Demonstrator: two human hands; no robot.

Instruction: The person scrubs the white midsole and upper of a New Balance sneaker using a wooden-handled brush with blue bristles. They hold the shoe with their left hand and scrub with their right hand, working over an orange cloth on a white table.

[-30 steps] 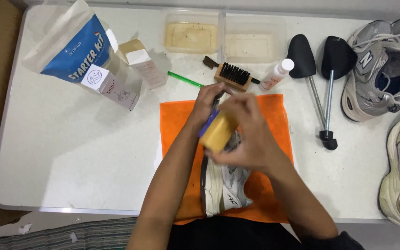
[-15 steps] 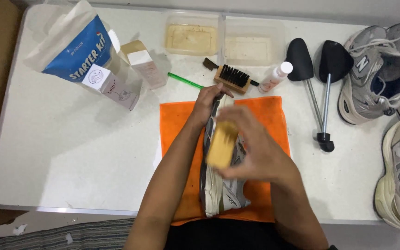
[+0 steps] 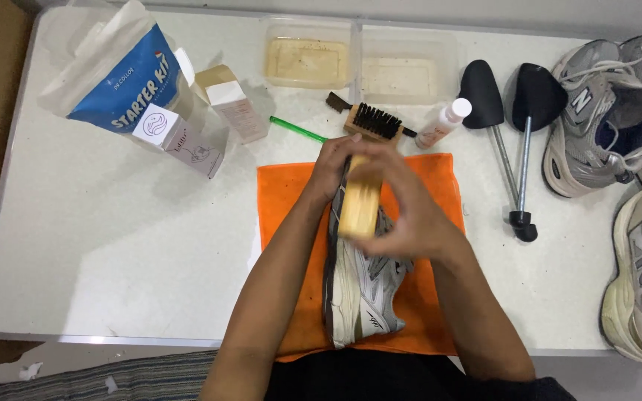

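While the grey sneaker (image 3: 362, 289) lies on its side along the orange cloth (image 3: 284, 223), toe end away from the person, the wooden brush (image 3: 359, 199) has travelled up its flank: a second ago it sat lower and nearer the left forearm, now it stands lengthwise over the front half of the shoe. The right hand (image 3: 410, 212) is wrapped around the brush, fingers curled over its block, and the left hand (image 3: 336, 165) is clamped on the toe end, steadying it. That shift suggests scrubbing strokes along the upper are in progress, not finished. Beyond the cloth lie a second bristle brush (image 3: 373, 122), a small white bottle (image 3: 443, 125), two shallow plastic tubs (image 3: 358, 63), black shoe trees (image 3: 507, 111) and more sneakers (image 3: 611, 111) on the white table (image 3: 113, 245).
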